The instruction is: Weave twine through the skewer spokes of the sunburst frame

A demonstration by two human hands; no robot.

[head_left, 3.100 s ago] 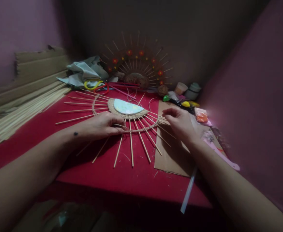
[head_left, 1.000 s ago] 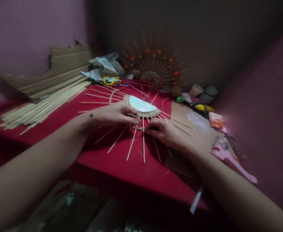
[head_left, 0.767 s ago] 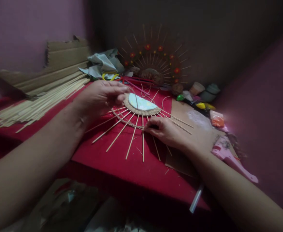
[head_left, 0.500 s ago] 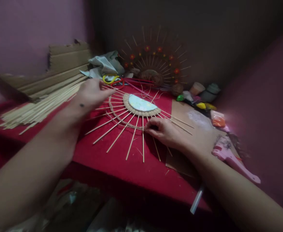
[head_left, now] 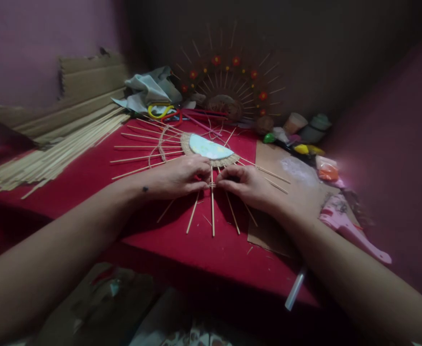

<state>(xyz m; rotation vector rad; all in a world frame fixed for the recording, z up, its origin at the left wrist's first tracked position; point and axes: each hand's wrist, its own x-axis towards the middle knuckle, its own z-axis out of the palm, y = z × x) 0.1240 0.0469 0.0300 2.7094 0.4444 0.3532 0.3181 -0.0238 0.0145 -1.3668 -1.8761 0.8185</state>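
Observation:
Thin wooden sticks [head_left: 212,211] fan out from a half-round centre piece [head_left: 211,147], which has a pale blue patterned face and a woven twine edge. Twine [head_left: 161,144] runs in an arc across the sticks on the left. My left hand [head_left: 191,175] pinches the twine just left of the stick that points toward me. On that stick's other side, my right hand [head_left: 241,183] has thumb and finger closed on the twine too. A short bit of twine shows across the stick between my fingertips.
A bundle of loose sticks [head_left: 63,149] lies left by torn cardboard [head_left: 91,79]. Scissors [head_left: 160,111] and grey cloth [head_left: 153,89] are behind. A finished-looking stick fan [head_left: 228,77] stands at the back. A pink glue gun [head_left: 355,230] and a glue stick [head_left: 295,288] lie right.
My left hand has come from the upper left sticks down to the front stick, beside my right hand. My right hand has stayed nearly in place. The view has shifted slightly.

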